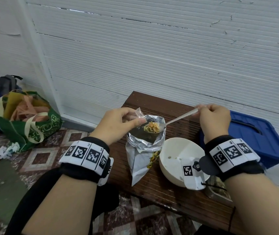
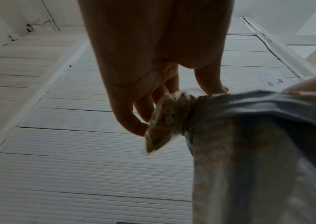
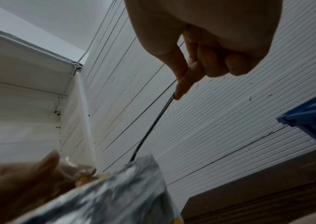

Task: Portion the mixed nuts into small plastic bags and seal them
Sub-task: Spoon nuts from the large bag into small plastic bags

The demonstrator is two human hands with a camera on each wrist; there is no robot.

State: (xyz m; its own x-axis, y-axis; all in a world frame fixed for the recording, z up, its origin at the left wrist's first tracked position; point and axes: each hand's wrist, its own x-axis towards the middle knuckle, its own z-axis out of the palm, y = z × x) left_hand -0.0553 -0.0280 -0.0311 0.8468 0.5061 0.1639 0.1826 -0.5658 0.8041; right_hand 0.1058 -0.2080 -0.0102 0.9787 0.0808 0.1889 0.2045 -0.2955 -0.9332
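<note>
A silver foil nut pouch [image 1: 143, 146] stands open on the wooden table [image 1: 177, 197]. Over its mouth a metal spoon [image 1: 177, 118] carries a heap of mixed nuts [image 1: 152, 127]. My right hand [image 1: 213, 117] pinches the spoon's handle end. My left hand [image 1: 118, 122] pinches a small clear plastic bag [image 1: 139, 113] at the pouch's left rim. In the left wrist view the small bag [image 2: 166, 119] hangs from my fingers [image 2: 132, 121] with nuts inside, beside the pouch [image 2: 258, 151]. The right wrist view shows the spoon handle [image 3: 153, 124] under my curled fingers [image 3: 183, 84].
A white bowl [image 1: 174, 150] sits right of the pouch, near the table's front. A blue plastic lid [image 1: 257, 133] lies to the right against the white wall. A green shopping bag [image 1: 25, 119] and a backpack [image 1: 4, 85] stand on the tiled floor at left.
</note>
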